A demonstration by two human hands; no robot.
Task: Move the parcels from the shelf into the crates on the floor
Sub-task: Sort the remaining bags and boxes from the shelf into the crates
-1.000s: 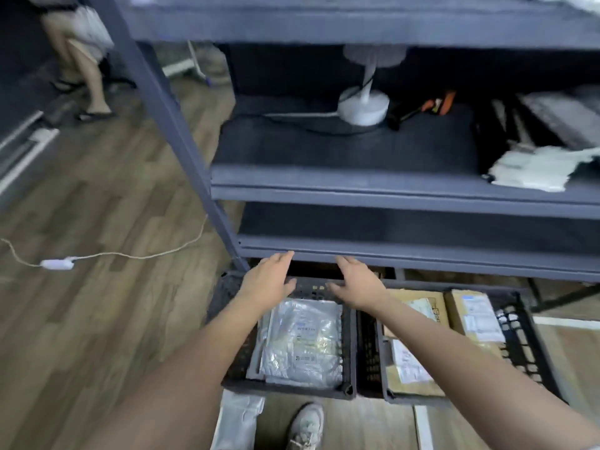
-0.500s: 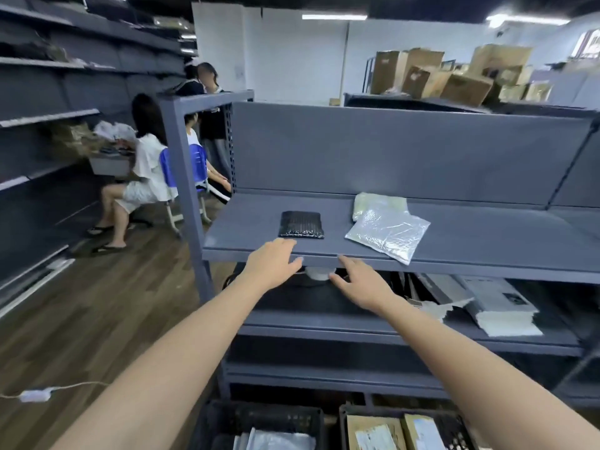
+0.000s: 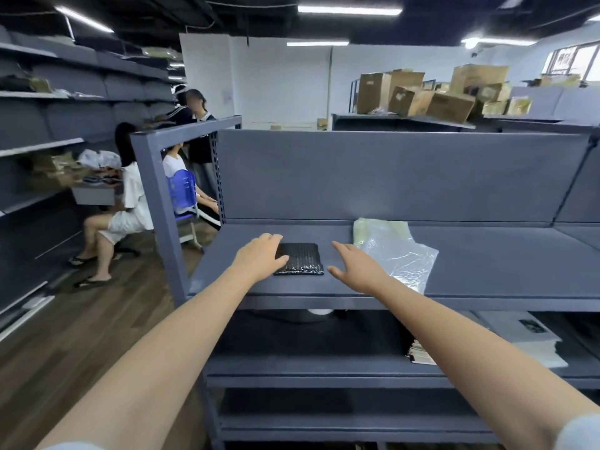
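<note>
My left hand [image 3: 259, 256] loose over black parcel [image 3: 300, 258], right hand [image 3: 355, 271] empty, spread, just right; hasty sweep could knock clear bag [image 3: 396, 254].

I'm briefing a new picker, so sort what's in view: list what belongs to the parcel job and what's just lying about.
Job: black parcel, clear plastic parcel, pale green parcel partly under it, shelf, left hand on the black parcel, right hand.
Lying about: cardboard boxes, blue chair, white paper stack on the lower shelf.
</note>
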